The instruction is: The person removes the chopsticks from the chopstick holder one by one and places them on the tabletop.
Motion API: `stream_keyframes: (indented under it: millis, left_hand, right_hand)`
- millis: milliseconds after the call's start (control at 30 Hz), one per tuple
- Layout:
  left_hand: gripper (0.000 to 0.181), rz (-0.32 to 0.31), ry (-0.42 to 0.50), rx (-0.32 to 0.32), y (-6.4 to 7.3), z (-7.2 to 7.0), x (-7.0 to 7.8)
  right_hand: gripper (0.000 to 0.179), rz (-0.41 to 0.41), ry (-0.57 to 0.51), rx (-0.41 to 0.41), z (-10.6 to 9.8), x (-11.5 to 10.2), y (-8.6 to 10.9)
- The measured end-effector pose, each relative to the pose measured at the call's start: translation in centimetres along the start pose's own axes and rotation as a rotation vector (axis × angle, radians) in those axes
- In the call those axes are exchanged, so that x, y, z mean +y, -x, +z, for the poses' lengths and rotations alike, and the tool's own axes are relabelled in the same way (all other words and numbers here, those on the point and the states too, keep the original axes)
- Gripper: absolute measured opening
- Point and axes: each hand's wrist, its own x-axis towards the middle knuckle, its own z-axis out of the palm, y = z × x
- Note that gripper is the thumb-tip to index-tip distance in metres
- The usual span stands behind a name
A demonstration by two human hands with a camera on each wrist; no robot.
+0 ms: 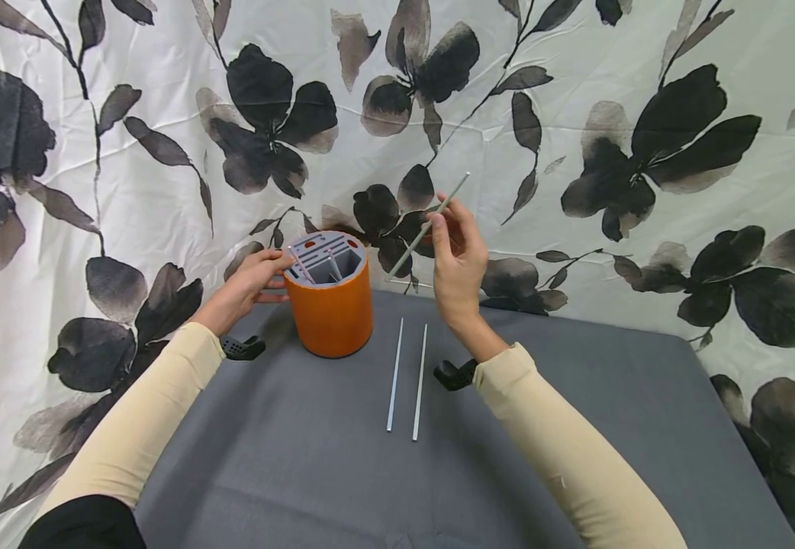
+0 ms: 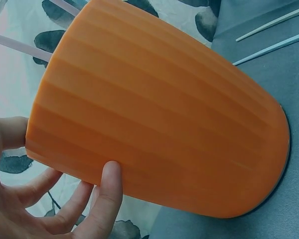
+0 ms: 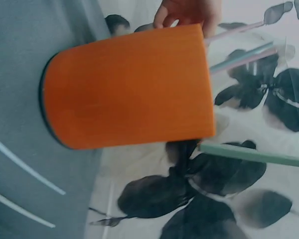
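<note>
An orange round pen holder (image 1: 332, 316) with a grey, slotted top stands upright on the grey table. My left hand (image 1: 255, 278) touches its left side near the rim; in the left wrist view the fingers (image 2: 109, 191) lie spread against the wall. My right hand (image 1: 459, 259) pinches a thin pale green stick (image 1: 407, 253) between thumb and fingers, held slanted in the air right of the holder. Pink sticks (image 1: 301, 267) and a bluish one (image 3: 241, 57) poke out of the holder's top. A light blue stick (image 1: 395, 374) and a whitish stick (image 1: 420, 381) lie side by side on the table.
The grey table (image 1: 288, 457) reaches to a white cloth (image 1: 164, 46) with dark flower prints behind it. Black wrist straps (image 1: 243, 348) show below both hands.
</note>
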Motion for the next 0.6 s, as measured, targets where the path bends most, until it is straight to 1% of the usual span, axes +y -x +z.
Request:
stream_keyframes:
  millis: [67, 200, 433, 600]
  left_hand:
    - [0.065, 0.001, 0.0, -0.001, -0.1, 0.0, -0.1]
    - [0.065, 0.01, -0.002, -0.003, -0.2, 0.0, -0.2]
    - [0.064, 0.006, 0.002, 0.009, -0.4, 0.1, -0.2]
    - [0.062, 0.004, 0.007, 0.019, -0.7, 0.1, -0.2]
  right_hand:
    - [0.036, 0.023, 0.024, 0.007, -0.9, 0.5, 0.4]
    - [0.037, 0.109, 0.071, 0.028, -2.4, 1.6, 1.4]
    - [0.037, 0.336, 0.098, 0.051, -5.1, 3.3, 3.5]
    - [0.039, 0.479, 0.159, 0.044, -6.8, 4.7, 5.0]
